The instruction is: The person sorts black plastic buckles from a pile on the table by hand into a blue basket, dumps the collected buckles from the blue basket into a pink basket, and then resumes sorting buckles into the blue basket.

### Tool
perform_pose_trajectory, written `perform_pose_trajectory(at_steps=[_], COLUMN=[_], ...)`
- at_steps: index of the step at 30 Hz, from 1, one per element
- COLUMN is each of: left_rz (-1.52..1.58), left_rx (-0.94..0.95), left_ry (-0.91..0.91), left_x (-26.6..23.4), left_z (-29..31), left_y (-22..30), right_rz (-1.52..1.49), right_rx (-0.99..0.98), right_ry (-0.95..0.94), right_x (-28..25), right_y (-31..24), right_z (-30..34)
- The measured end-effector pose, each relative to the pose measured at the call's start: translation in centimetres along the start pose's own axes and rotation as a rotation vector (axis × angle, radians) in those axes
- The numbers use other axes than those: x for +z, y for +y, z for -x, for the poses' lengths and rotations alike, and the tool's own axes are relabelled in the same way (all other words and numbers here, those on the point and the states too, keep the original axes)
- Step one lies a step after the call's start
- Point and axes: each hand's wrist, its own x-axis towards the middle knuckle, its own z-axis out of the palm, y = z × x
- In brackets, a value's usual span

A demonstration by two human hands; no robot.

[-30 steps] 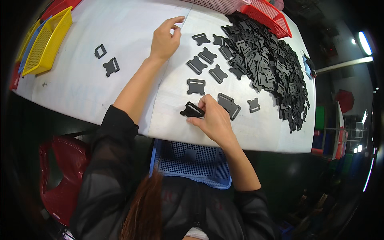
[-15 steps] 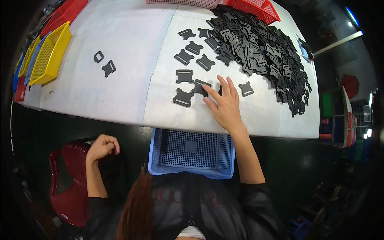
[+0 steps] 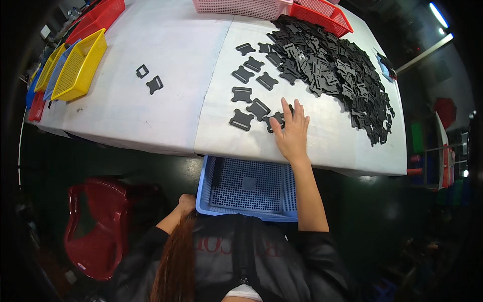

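My right hand (image 3: 293, 132) lies palm down on the white table with its fingers stretched out. Under its thumb shows a black plastic buckle piece (image 3: 271, 124), and a dark bit of another piece sticks out between the fingers. Left of the hand lie several loose buckle pieces (image 3: 242, 120), flat and slotted, some touching. Below the table edge, my left hand (image 3: 186, 203) is at the left side of a blue mesh basket (image 3: 203, 201); its fingers are hidden, so I cannot tell whether it grips the rim.
A big heap of black buckle pieces (image 3: 347, 80) covers the table's right side. Behind it stand red (image 3: 327, 19) and pink baskets (image 3: 241, 7). Yellow (image 3: 80, 65), blue and red baskets line the left edge. Two odd pieces (image 3: 155, 84) lie mid-left. A dark red chair (image 3: 100, 226) stands lower left.
My left hand has moved right, from beside the chair to the basket. My right hand has drawn nearer the table edge; the lone piece to its right no longer shows there. The view shifted slightly.
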Motion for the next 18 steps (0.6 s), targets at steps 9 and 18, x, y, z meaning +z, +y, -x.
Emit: perform_pose_trajectory(at_steps=[9, 18], left_rz=[0.24, 0.832], left_rx=[-0.242, 0.479], left_ry=[0.277, 0.303], left_x=[-14.7, -35.0], left_z=[8.5, 26.5], left_y=[-0.5, -3.5], right_rz=[0.178, -0.181], right_rx=[-0.308, -0.375], right_ry=[-0.144, -0.299], right_x=[0.0, -5.8], right_y=[-3.8, -4.2], right_z=[0.6, 4.3])
